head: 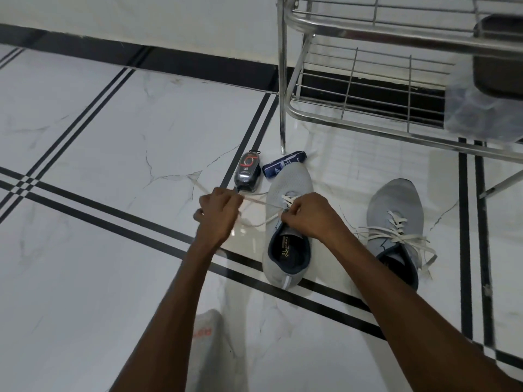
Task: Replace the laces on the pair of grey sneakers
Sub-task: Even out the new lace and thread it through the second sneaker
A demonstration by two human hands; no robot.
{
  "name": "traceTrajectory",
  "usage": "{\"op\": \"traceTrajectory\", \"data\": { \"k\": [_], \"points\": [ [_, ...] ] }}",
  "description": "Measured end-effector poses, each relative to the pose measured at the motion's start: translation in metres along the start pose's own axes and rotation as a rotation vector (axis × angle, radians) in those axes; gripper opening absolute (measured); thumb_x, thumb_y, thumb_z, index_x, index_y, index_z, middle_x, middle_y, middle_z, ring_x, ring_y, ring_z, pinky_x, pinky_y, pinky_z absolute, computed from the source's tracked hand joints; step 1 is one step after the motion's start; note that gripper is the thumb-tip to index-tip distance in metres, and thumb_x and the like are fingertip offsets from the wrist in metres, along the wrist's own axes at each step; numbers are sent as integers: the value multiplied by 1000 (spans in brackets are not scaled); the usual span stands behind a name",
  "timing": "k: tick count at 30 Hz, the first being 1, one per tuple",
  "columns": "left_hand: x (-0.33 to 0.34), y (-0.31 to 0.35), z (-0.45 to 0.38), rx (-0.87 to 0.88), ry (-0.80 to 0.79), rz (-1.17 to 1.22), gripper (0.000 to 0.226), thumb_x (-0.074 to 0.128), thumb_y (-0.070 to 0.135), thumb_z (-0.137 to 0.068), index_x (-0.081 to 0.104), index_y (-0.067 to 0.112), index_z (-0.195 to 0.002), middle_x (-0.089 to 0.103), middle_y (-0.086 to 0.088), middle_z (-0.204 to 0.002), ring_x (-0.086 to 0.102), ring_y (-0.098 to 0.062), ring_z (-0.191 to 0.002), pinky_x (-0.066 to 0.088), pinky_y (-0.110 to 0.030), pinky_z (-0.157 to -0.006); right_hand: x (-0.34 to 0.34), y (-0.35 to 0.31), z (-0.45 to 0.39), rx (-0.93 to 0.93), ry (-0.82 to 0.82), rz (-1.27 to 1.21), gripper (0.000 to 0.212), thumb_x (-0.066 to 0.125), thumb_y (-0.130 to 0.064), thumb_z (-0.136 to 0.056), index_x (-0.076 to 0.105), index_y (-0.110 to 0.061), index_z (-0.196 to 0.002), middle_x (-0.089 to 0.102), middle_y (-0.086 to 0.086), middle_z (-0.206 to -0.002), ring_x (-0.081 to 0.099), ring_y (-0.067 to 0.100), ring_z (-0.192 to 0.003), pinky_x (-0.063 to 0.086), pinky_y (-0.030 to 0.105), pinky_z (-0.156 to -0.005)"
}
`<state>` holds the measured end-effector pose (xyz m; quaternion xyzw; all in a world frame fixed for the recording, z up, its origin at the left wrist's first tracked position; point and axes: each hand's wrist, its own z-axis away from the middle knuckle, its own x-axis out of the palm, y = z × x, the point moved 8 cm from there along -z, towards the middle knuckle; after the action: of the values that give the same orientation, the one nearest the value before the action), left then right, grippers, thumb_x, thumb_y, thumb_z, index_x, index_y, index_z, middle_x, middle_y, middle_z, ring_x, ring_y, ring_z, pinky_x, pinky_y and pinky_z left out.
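Two grey sneakers stand on the white tiled floor. The left sneaker (288, 230) sits in the middle, toe pointing away, with a white lace (263, 203) partly threaded through its upper eyelets. My left hand (219, 215) pinches one lace end and holds it out to the left of the shoe. My right hand (311, 216) grips the lace at the shoe's tongue, over the eyelets. The right sneaker (394, 219) stands apart on the right, with a loose white lace (402, 236) threaded through it, ends spread on the floor.
A black shoe-polish applicator (247, 174) and a dark blue can (284, 165) lie just beyond the left sneaker. A steel wire shoe rack (368, 80) stands at the back right, one leg (282, 94) close to the can. A pale cloth (206, 329) lies near my left forearm.
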<state>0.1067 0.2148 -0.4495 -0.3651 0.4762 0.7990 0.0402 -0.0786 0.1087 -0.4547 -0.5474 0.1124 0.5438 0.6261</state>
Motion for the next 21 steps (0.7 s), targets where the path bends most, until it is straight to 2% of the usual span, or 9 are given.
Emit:
{"op": "traceTrajectory", "data": {
  "k": [2, 5, 9, 10, 12, 14, 15, 18, 21],
  "points": [
    [-17, 9, 1, 45, 23, 7, 32, 38, 49, -97, 59, 26, -90, 54, 8, -116, 37, -16, -120, 25, -47, -105, -14, -18, -1, -108, 133, -20, 28, 71, -35, -89, 71, -14, -108, 61, 1, -101, 59, 15, -91, 53, 32, -81],
    [-21, 22, 0, 110, -66, 28, 40, 38, 51, -95, 64, 22, -85, 65, 5, -97, 52, -17, -109, 32, -53, -109, -7, -51, -1, -235, -6, -205, 38, 67, -32, -95, 62, -27, -132, 63, -7, -93, 59, 4, -77, 49, 20, -69],
    [-27, 21, 0, 166, -117, 100, 47, 42, 57, -91, 59, 17, -73, 63, -9, -78, 60, -25, -84, 46, -53, -93, 20, -63, -2, -261, -258, -146, 17, 60, -24, -98, 76, -23, -104, 70, -10, -75, 63, -4, -64, 43, 14, -61],
    [-32, 15, -2, 157, -98, 120, 49, 43, 58, -91, 58, 15, -74, 61, -10, -78, 58, -28, -81, 47, -50, -88, 18, -53, -7, -216, -244, -175, 18, 59, -20, -98, 76, -22, -99, 71, -8, -74, 64, -3, -64, 45, 15, -61],
    [-43, 4, -4, 145, -54, 123, 48, 42, 56, -92, 55, 14, -74, 59, -14, -78, 55, -27, -76, 45, -46, -80, 1, -24, -19, -62, -42, -320, 23, 54, -12, -97, 74, -19, -103, 74, -1, -83, 68, 8, -73, 50, 18, -62],
    [-49, -8, -3, 127, -30, 110, 43, 42, 54, -92, 55, 18, -72, 59, -12, -76, 51, -21, -72, 41, -42, -76, -15, -1, -25, 19, 181, -422, 35, 53, -11, -95, 65, -22, -126, 75, 7, -96, 69, 16, -84, 56, 23, -79],
    [-49, -10, -1, 125, -33, 99, 41, 42, 54, -92, 56, 21, -71, 59, -9, -74, 52, -20, -72, 42, -42, -76, -14, -2, -25, 16, 185, -441, 46, 57, -13, -95, 55, -25, -139, 74, 6, -98, 69, 18, -88, 54, 26, -86],
    [-34, -11, 1, 108, -78, 41, 36, 44, 53, -92, 62, 27, -75, 64, -6, -76, 59, -18, -75, 48, -36, -70, 12, -39, -20, -142, -63, -404, 57, 65, -23, -96, 44, -31, -148, 74, -5, -93, 69, 9, -80, 56, 27, -77],
    [-20, -1, 1, 131, -111, 27, 40, 44, 60, -89, 66, 29, -81, 69, 5, -80, 65, -16, -85, 52, -39, -79, 35, -69, -5, -298, -277, -256, 27, 63, -26, -98, 66, -25, -125, 75, -7, -82, 63, -3, -58, 50, 18, -63]
  ]
}}
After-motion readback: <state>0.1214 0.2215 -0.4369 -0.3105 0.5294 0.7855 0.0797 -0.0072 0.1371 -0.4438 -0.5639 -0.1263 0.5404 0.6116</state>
